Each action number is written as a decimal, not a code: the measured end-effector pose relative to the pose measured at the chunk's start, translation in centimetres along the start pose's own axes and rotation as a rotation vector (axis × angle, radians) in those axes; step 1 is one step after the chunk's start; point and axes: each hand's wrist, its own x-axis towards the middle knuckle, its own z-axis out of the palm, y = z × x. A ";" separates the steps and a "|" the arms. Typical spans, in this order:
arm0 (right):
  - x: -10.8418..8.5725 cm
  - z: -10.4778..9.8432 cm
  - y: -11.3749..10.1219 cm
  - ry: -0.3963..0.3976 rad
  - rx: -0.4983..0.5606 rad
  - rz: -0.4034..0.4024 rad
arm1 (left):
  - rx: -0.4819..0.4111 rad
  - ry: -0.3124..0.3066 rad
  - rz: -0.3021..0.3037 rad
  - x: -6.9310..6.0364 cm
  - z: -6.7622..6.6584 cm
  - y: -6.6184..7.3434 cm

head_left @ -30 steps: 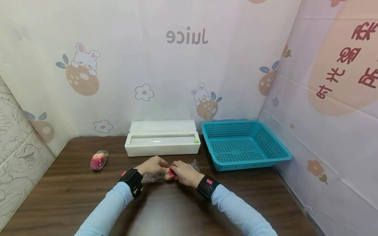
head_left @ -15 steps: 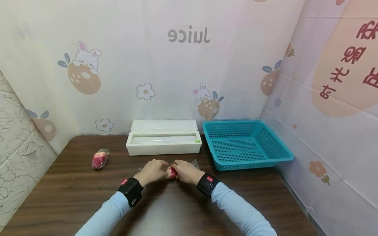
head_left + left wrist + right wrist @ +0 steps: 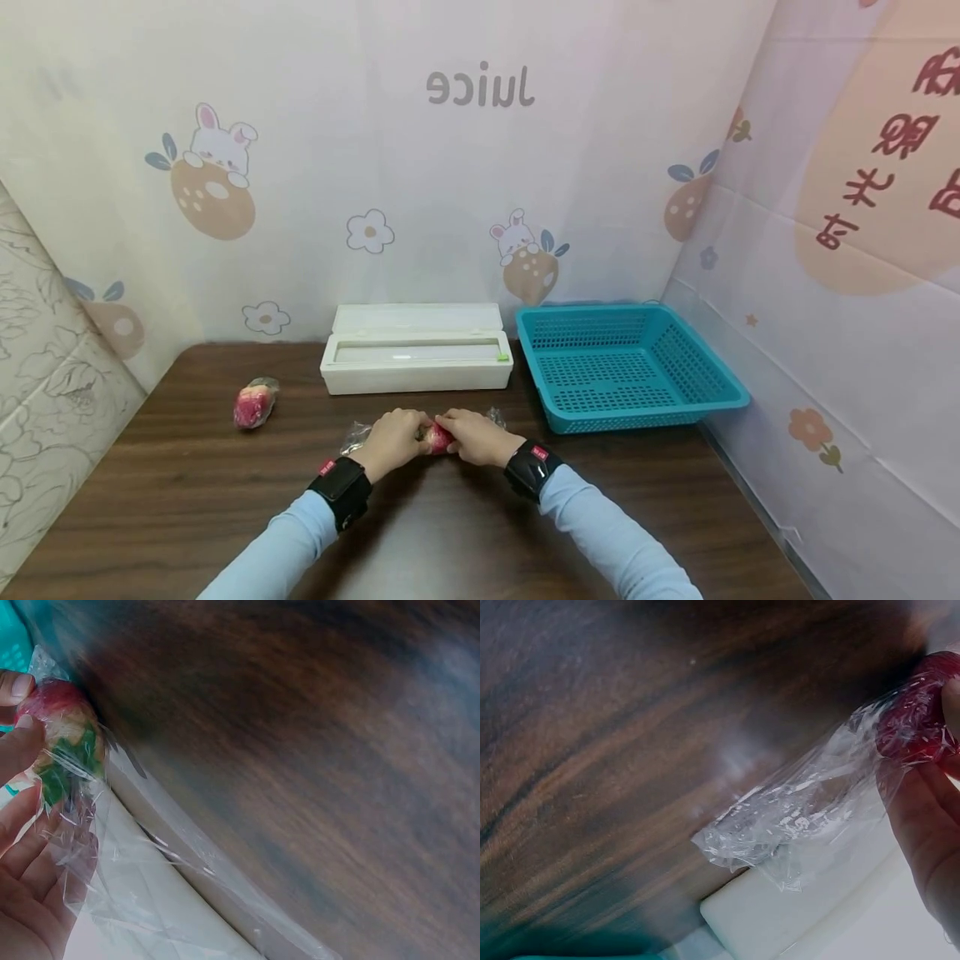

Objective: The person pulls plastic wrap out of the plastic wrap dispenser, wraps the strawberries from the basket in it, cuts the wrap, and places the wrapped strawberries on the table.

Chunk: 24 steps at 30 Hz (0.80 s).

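Note:
A red and pale-yellow fruit with green leaves [image 3: 67, 739] lies between both hands, wrapped in clear cling film; its exact kind is unclear. In the head view, the left hand [image 3: 393, 440] grips its left end. From the right, the right hand [image 3: 476, 437] pinches its red end between thumb and fingers. Loose film [image 3: 802, 802] trails beyond the right fingers, gathered into a crinkled tail. More loose film [image 3: 82, 832] spreads from the leafy end across the left fingers. The hands cover part of the fruit in the head view.
A white cling film dispenser box [image 3: 417, 380] with its lid raised stands behind the hands. At the back right is a blue-green plastic basket [image 3: 633, 421]. Another film-wrapped red and yellow fruit [image 3: 255, 404] lies to the left on the dark wooden table [image 3: 187, 492].
The left hand has shifted slightly and closed in around the fruit's left end. Film that lay flat beside it is now bunched behind the left hand. The right hand has hardly moved.

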 end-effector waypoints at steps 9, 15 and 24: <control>-0.2 0.2 0.2 0.062 0.109 0.014 | -0.056 -0.016 -0.020 -0.2 -0.4 0.1; 0.0 0.3 0.3 0.110 0.057 -0.032 | -0.068 -0.017 -0.026 -0.2 -0.3 -0.1; 0.7 -0.4 -0.1 0.012 0.076 0.018 | -0.136 -0.143 -0.068 0.1 -1.1 -0.6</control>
